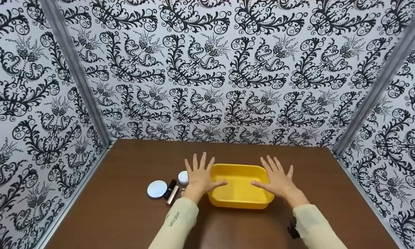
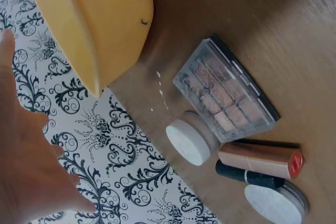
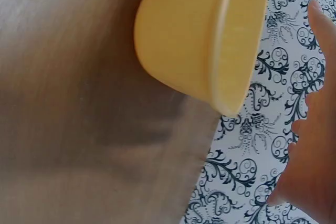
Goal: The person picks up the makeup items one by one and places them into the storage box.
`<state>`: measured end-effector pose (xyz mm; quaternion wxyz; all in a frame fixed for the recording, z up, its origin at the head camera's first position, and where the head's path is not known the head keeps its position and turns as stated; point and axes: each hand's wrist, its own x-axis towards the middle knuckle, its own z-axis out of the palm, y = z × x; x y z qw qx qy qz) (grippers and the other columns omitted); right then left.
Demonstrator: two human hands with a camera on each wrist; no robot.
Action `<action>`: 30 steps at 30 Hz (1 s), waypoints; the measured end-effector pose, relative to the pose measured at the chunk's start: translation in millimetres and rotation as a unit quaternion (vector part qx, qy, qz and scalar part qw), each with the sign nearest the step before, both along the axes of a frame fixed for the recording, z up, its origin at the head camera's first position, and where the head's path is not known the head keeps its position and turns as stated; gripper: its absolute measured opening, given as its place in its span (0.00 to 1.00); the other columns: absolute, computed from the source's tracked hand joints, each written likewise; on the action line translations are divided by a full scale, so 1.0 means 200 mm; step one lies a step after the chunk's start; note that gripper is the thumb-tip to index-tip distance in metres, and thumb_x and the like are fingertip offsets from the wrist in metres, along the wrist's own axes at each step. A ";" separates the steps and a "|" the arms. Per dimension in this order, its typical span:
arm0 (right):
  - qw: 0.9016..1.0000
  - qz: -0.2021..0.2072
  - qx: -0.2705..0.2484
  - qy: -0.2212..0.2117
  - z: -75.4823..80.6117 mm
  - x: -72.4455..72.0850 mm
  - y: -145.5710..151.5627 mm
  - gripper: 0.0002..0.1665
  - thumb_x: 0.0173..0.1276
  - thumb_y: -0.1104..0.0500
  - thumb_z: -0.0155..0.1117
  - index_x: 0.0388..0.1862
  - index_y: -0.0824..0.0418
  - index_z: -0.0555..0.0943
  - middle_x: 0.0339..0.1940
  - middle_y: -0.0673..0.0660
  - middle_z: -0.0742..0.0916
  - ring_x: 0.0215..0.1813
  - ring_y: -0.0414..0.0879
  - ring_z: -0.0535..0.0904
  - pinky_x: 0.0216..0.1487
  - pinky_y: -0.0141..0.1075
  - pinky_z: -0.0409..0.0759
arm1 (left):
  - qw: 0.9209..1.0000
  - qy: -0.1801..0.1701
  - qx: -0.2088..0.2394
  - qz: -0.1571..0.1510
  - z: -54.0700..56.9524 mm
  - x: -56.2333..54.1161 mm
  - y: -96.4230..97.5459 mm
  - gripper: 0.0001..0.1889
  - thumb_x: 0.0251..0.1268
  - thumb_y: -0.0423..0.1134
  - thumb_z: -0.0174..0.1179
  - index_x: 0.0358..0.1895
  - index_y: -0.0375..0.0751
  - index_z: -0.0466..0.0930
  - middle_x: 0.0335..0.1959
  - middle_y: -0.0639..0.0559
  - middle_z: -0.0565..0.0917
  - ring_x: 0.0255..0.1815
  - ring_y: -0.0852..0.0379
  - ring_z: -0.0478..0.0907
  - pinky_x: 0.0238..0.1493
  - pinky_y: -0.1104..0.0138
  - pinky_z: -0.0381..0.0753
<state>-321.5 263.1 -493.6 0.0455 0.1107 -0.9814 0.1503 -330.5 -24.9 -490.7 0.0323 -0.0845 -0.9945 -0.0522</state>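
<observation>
A yellow plastic tub (image 1: 240, 204) stands on the brown table between my two hands. My left hand (image 1: 199, 179) hovers over its left side with the fingers spread wide and nothing held. Over the right side is my right hand (image 1: 279, 180), fingers likewise spread, palm bare. In the left wrist view, a clear-lidded makeup palette (image 2: 226, 93) lies near the tub. Beside it are a white-lidded jar (image 2: 189, 141), a rose-gold lipstick tube (image 2: 257, 158), a dark green tube (image 2: 247, 174) and a round white compact (image 2: 275, 203). My left forearm and hand partly cover this group in the head view.
The brown table (image 1: 134, 221) is bordered by walls covered in black-and-white scroll pattern (image 1: 207, 69). Grey metal posts (image 1: 77, 69) stand at the corners. A dark band (image 1: 293, 228) sits at my right sleeve.
</observation>
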 end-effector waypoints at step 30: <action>0.999 -0.018 -0.041 -0.009 -0.31 0.02 -0.01 0.58 0.66 0.29 0.58 0.81 0.62 0.52 0.83 0.63 0.53 0.81 0.66 0.51 0.70 0.78 0.40 | 0.999 0.022 0.026 -0.002 -0.15 0.01 -0.12 0.55 0.50 0.83 0.49 0.79 0.55 0.55 0.82 0.46 0.52 0.81 0.35 0.48 0.77 0.35 0.43</action>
